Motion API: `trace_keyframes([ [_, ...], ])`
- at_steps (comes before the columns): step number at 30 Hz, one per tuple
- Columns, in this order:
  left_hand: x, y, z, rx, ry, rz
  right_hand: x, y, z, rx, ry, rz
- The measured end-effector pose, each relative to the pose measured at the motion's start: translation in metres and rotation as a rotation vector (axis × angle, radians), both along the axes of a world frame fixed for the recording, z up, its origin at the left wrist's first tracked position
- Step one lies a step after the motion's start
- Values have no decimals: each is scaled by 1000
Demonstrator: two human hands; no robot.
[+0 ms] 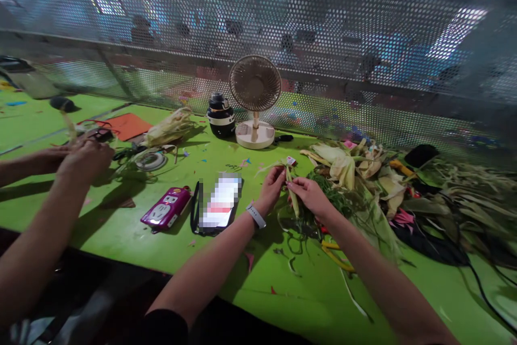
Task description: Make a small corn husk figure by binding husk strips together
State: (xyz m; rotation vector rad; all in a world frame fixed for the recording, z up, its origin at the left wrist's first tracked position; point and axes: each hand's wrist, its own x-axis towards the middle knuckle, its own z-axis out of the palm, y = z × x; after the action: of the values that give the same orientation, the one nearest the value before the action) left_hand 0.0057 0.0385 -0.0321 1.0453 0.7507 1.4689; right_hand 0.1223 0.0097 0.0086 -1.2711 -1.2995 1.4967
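Note:
My left hand (271, 186) and my right hand (309, 194) meet over the green table (258, 280), both pinching a narrow pale-green leaf strip (291, 191) that hangs down between them. A white band sits on my left wrist. Just right of my hands lies a heap of green and yellowish corn husks and leaves (355, 183), with thin green strands spilling toward me.
A co-worker's hands (83, 156) work on husks at the left. A phone (218, 202) and a pink power strip (166, 208) lie left of my hands. A small fan (255, 100), a black jar (220, 114), another husk bundle (167, 128) and a perforated metal screen stand behind.

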Motion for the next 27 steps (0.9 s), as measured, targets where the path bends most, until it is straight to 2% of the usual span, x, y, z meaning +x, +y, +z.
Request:
trace_keyframes([
  [5,-1,-1,2,-21,8,-30,0,0,2,15,6,-11],
  [12,-1,0,1,-19,20,-1,0,0,1,18,17,-22],
  [27,1,1,-2,0,-85,-58,-1,0,3,55,41,-78],
])
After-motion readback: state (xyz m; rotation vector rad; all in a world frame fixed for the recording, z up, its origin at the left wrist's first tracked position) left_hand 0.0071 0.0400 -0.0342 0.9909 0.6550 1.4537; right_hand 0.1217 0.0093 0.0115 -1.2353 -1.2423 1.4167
